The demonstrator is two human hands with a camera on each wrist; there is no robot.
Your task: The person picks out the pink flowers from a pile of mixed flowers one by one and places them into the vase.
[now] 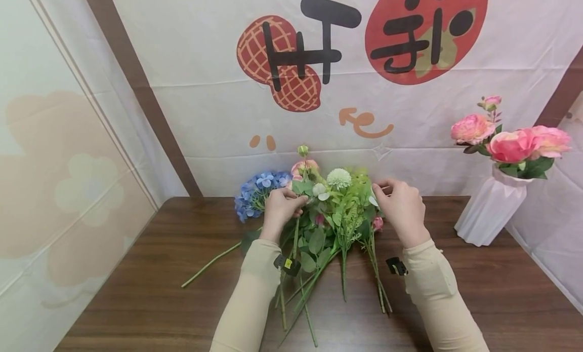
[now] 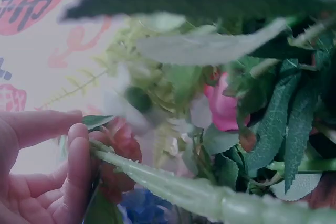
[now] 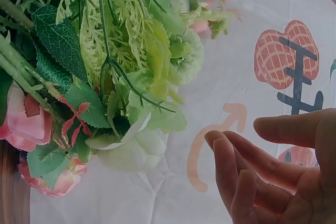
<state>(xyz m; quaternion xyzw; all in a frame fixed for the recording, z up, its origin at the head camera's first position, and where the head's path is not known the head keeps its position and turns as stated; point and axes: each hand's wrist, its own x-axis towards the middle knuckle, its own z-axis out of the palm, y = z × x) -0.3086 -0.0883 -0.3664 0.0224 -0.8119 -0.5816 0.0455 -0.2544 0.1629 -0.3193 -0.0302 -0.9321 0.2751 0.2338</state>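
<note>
My left hand [image 1: 283, 208] pinches a green flower stem [image 2: 173, 190] close to a small leaf [image 2: 97, 121]. Around it lies a loose heap of artificial flowers: a blue hydrangea [image 1: 249, 197] to its left, a pale green pompom bloom [image 1: 339, 178] and yellow-green foliage [image 1: 360, 182] to its right. My right hand [image 1: 402, 207] is held at the heap's right side, thumb and fingertips apart with nothing between them. Beside it, in the right wrist view, are a white flower [image 3: 134, 150] and pink roses [image 3: 26, 119]. Several bare stems [image 1: 311, 286] point toward me.
A white ribbed vase [image 1: 489, 210] with pink roses [image 1: 512, 145] stands at the right rear of the brown wooden table [image 1: 150, 301]. Behind the table hangs a printed white cloth [image 1: 205, 109]. One stem [image 1: 211, 263] sticks out to the left of the heap.
</note>
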